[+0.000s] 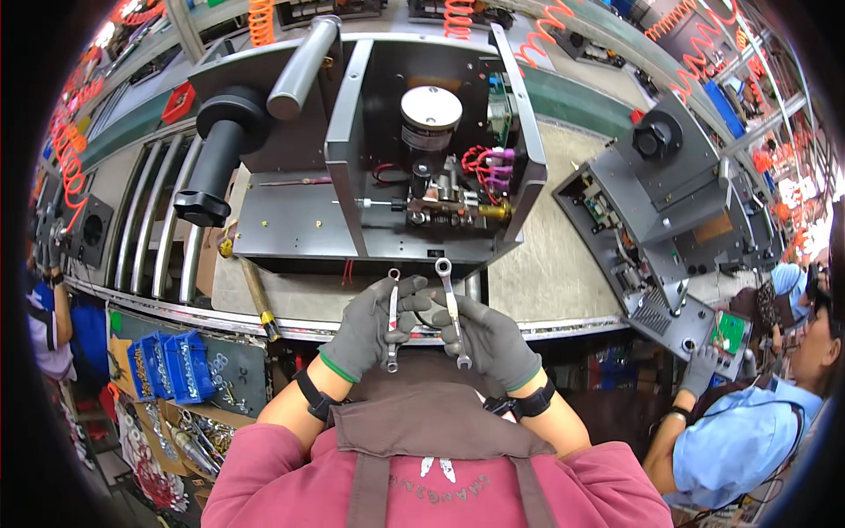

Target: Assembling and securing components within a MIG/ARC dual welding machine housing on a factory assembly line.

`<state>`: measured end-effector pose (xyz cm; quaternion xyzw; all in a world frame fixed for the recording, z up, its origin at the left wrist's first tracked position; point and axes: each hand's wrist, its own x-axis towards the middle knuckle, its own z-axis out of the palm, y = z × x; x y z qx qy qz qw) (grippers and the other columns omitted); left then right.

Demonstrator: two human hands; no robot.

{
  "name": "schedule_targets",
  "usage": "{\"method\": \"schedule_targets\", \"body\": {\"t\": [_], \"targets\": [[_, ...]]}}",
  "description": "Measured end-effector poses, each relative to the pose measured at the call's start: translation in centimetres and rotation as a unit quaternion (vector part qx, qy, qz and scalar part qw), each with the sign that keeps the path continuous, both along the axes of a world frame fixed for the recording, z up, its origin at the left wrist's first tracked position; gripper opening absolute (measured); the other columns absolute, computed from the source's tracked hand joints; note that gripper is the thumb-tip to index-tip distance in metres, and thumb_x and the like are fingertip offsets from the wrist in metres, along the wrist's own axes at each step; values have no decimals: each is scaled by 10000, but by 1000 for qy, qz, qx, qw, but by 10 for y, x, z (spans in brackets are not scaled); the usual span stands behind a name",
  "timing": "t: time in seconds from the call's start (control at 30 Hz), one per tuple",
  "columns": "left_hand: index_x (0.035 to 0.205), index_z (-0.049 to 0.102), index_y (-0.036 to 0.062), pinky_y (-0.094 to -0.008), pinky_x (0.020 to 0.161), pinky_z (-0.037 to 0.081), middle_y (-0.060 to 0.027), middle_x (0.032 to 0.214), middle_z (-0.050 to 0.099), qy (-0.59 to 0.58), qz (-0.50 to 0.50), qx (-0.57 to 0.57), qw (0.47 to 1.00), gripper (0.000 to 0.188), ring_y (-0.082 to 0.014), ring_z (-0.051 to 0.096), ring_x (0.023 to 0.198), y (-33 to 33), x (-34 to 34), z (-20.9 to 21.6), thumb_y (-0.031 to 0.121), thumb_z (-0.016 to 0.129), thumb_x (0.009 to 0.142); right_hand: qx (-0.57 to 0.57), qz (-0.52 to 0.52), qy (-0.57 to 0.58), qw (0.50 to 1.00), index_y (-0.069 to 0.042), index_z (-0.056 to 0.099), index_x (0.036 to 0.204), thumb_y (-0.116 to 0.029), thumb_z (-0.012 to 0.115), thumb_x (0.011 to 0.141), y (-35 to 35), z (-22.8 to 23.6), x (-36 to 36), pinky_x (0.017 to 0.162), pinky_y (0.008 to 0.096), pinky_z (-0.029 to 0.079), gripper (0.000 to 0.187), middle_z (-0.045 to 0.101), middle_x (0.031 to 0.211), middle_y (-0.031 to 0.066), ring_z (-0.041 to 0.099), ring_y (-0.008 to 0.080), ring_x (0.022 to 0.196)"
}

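In grey gloves, my two hands are in front of the workbench edge, each with a wrench. My left hand [377,319] is closed on a small combination wrench [393,327], its ring end up. My right hand [486,333] grips a larger combination wrench [451,308], also ring end up. Just beyond them stands a dark grey machine housing [290,216], open at the front. Inside it are a white-topped cylinder [431,113], a brass and steel valve-like assembly [449,204] and red wires with purple connectors [487,165]. Neither wrench touches the housing.
A yellow-and-black handled tool [264,308] lies left of the housing. Blue bins [183,368] and loose hardware are at lower left, metal rollers [150,220] beyond. On the right, a co-worker's gloved hand [700,370] touches a second unit [660,202] with a green circuit board.
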<state>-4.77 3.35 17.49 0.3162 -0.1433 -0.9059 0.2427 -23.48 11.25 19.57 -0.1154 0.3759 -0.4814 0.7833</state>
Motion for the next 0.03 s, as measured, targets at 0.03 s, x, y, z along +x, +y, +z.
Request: {"method": "schedule_targets", "body": {"t": [0.03], "targets": [[1235,453,-20,-197,386,327,-122,949,644,17,18,36,999,535,-99,464,510,4,-2,-2,422,424,936,23,-13,-30,999,-8,416,1301,-353,377,970,2,1,2,572,204,416,479,564,941,33,491,103,682]]}}
